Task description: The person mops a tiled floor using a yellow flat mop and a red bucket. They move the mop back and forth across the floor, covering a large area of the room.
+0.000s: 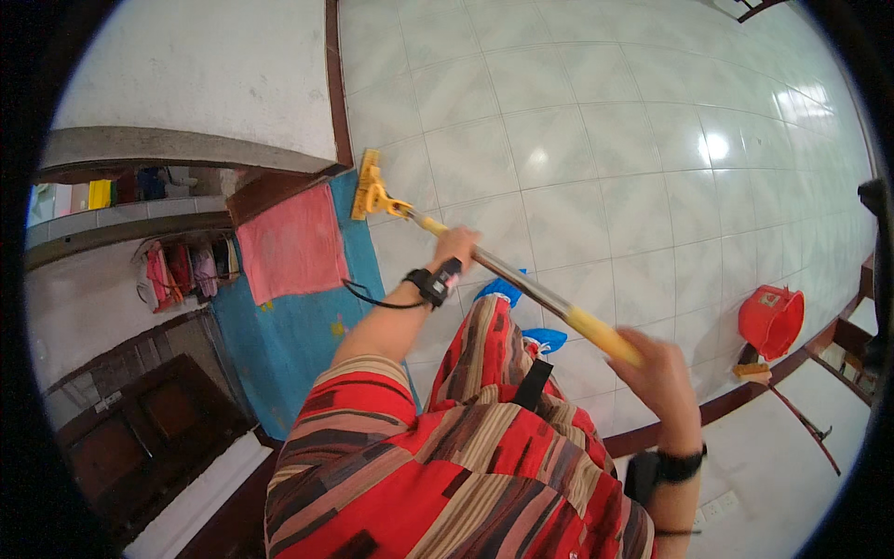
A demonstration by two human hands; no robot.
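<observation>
A sponge mop [370, 192] with a yellow head and a long metal pole [520, 279] runs slantwise before me. Its head is at the tiled floor's left side, close to a brown-edged wall corner. Around the lower pole, just above the yellow head joint, my left hand [457, 246] is closed. My right hand [649, 367] grips the yellow grip [601, 335] at the pole's upper end. Both wrists wear black straps with small devices. Beneath the pole, blue shoe covers [545, 340] show on my feet.
A red plastic bucket [772, 321] stands on the tiled floor [566, 140] at the right, near the wall base. Beside it are a brush-like yellow item [751, 369] and a thin red stick [807, 426]. A pink towel [293, 244] hangs over a blue surface [300, 349] at left.
</observation>
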